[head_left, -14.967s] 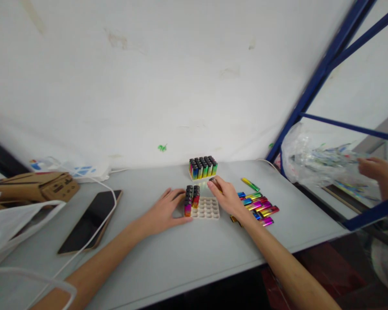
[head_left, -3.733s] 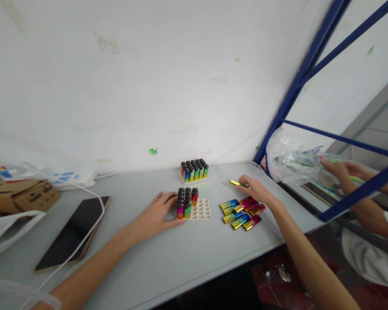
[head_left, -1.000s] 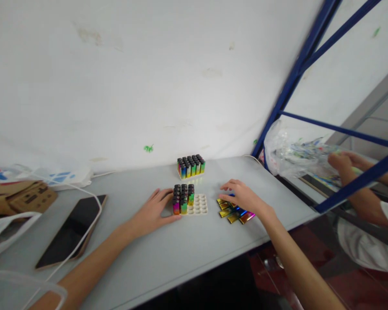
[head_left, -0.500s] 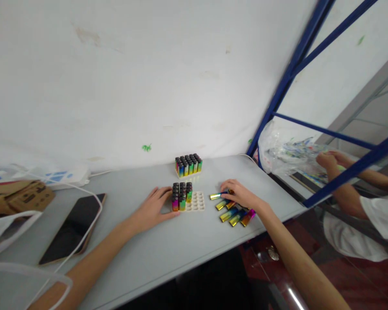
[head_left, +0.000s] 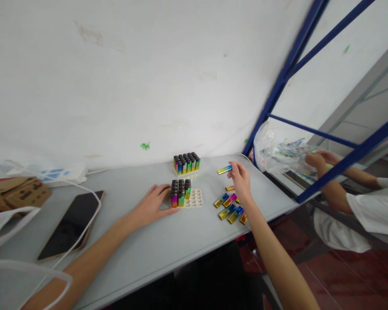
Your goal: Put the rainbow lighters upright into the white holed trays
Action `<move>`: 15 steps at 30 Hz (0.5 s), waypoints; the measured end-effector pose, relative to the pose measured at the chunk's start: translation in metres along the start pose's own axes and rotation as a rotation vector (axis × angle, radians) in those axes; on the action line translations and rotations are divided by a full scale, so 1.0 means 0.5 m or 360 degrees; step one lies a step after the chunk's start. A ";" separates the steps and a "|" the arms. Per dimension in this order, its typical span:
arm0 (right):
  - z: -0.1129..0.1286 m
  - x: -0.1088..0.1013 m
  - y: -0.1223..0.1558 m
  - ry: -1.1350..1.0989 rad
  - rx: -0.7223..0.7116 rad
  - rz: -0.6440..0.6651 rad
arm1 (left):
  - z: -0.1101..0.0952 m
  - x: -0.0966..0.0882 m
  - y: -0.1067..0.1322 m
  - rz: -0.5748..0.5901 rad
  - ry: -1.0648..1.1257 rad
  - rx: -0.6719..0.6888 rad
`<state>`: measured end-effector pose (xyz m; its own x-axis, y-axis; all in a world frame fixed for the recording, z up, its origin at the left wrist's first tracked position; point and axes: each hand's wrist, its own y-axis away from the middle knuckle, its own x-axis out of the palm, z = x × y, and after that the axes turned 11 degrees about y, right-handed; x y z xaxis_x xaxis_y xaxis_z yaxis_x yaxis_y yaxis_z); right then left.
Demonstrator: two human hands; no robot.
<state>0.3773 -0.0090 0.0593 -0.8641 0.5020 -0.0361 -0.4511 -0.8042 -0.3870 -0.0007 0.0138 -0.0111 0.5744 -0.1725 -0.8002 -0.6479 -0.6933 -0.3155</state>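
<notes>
One lighter point(head_left: 224, 169) pinched in my right hand point(head_left: 241, 183), raised above the loose lighters point(head_left: 230, 207) right of the tray point(head_left: 194, 199) — I'd turn it upright over an empty cell while my left hand point(head_left: 151, 206), lying open, steadies the tray's left edge — no lettering legible.

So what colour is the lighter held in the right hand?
Iridescent gold-to-blue, on the lighter in the right hand; head view.
</notes>
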 end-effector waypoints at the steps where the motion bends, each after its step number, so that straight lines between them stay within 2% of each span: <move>1: 0.002 0.016 0.006 -0.0142 0.0095 -0.0018 | -0.001 0.000 0.000 0.0007 0.0006 -0.0008; 5: 0.013 0.072 0.038 -0.0536 0.0490 0.0085 | -0.007 -0.002 0.001 0.0017 0.0014 -0.0044; 8: 0.027 0.094 0.058 -0.0697 0.0709 0.0033 | -0.014 -0.003 0.003 0.0029 0.0009 -0.0052; 11: 0.041 0.108 0.068 -0.0790 0.0770 0.0010 | -0.019 -0.004 0.006 0.0043 0.0000 -0.0061; 15: 0.051 0.125 0.081 -0.0833 0.0698 0.0141 | -0.022 -0.004 0.008 0.0055 -0.0013 -0.0079</move>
<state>0.2995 -0.0184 0.0647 -0.8462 0.2974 0.4421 -0.3272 -0.9449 0.0094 0.0010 0.0035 -0.0051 0.5478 -0.1917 -0.8144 -0.6416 -0.7209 -0.2619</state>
